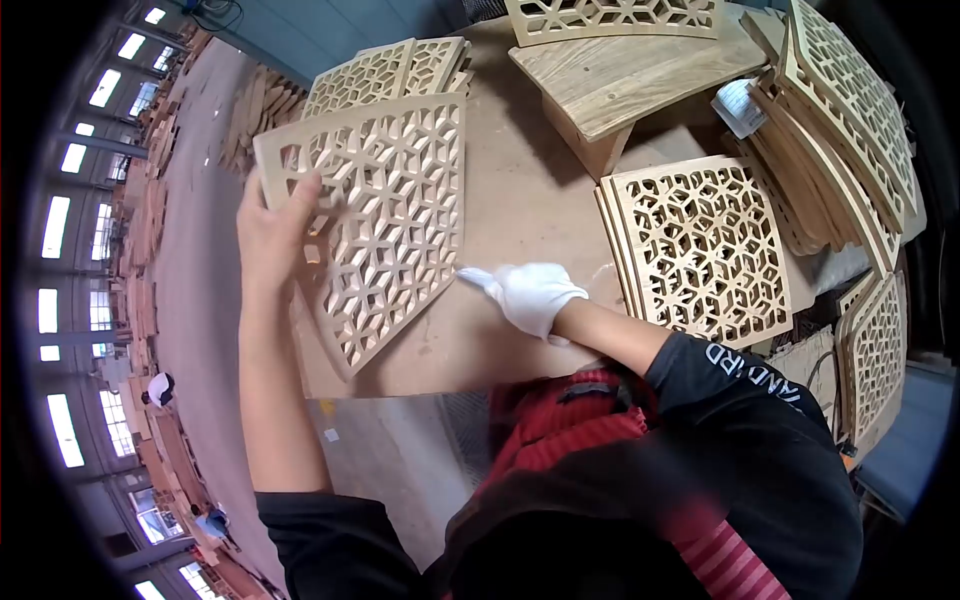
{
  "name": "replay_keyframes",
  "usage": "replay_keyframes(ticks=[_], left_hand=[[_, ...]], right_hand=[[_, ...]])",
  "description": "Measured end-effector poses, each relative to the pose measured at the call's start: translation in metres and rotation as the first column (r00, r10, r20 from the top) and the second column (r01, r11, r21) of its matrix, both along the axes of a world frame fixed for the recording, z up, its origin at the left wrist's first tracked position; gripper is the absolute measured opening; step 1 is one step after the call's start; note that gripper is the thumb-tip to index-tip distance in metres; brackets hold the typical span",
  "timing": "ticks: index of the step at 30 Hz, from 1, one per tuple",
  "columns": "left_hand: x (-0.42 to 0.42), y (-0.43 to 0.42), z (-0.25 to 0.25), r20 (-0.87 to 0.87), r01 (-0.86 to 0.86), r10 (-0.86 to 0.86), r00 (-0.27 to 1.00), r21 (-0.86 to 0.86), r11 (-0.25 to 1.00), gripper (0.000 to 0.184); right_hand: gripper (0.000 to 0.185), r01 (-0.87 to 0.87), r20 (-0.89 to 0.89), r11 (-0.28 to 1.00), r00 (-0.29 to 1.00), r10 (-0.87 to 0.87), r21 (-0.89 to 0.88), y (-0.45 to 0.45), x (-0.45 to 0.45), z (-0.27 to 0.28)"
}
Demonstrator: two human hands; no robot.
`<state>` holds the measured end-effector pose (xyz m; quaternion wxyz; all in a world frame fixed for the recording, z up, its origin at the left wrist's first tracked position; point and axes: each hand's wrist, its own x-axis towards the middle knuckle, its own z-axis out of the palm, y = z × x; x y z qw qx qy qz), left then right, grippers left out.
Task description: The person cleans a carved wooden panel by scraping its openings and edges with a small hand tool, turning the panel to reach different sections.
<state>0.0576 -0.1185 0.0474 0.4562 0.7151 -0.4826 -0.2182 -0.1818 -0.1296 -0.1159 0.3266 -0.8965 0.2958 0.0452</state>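
A carved wooden lattice panel [395,200] stands tilted over the table at the left. My left hand [275,225], bare, grips its left side, with the thumb over the front face. My right hand [530,297] wears a white glove and is closed, its fingertips touching the panel's right edge near the lower corner. Whatever those gloved fingers may hold is too small to make out. To the right of that hand lies a stack of similar lattice panels [705,250].
More lattice panels [385,75] lie behind the held one. A wooden stand [640,80] bears another panel [615,15] at the back. Curved panels [850,110] lean in a pile at the right, with further panels [872,350] below. The brown tabletop [520,180] ends close to my body.
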Motion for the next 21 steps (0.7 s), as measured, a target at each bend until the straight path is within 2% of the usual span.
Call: replay_keyframes(ticks=[1,2,4,7,13,16,19,21], left_hand=[[0.011,0.004,-0.010,0.083,-0.007,0.001,0.997,0.064,0.998,0.033],[0.017,0.010,-0.020,0.041,-0.007,0.000,0.999,0.153,0.988,0.031],[0.019,0.014,-0.045,0.014,-0.001,0.001,1.000,0.025,1.000,0.029],[0.015,0.013,-0.045,0.094,-0.043,0.039,0.995,0.035,0.998,0.027],[0.021,0.021,-0.049,0.160,-0.092,0.091,0.983,0.002,0.996,0.034],[0.021,0.032,-0.045,0.259,-0.119,0.088,0.962,0.104,0.987,0.034],[0.022,0.037,-0.049,0.273,-0.081,0.070,0.959,0.032,0.996,0.036],[0.026,0.039,-0.053,0.315,-0.052,0.060,0.947,-0.034,0.998,0.036]], right_hand=[[0.057,0.015,0.038,0.999,0.999,-0.014,-0.039,0.001,0.004,-0.011],[0.053,0.054,0.095,0.996,0.994,-0.047,-0.072,0.001,0.009,-0.019],[0.047,0.135,0.203,0.982,0.973,-0.107,-0.130,0.002,0.017,-0.033],[0.045,0.189,0.249,0.966,0.958,-0.142,-0.177,-0.005,0.033,-0.042],[0.042,0.192,0.241,0.965,0.959,-0.147,-0.177,-0.002,0.046,-0.035],[0.040,0.193,0.202,0.971,0.966,-0.162,-0.144,0.000,0.048,-0.020],[0.039,0.169,0.057,0.980,0.985,-0.163,-0.108,-0.008,0.064,-0.019],[0.036,0.174,0.097,0.978,0.982,-0.164,-0.114,-0.007,0.071,-0.022]])
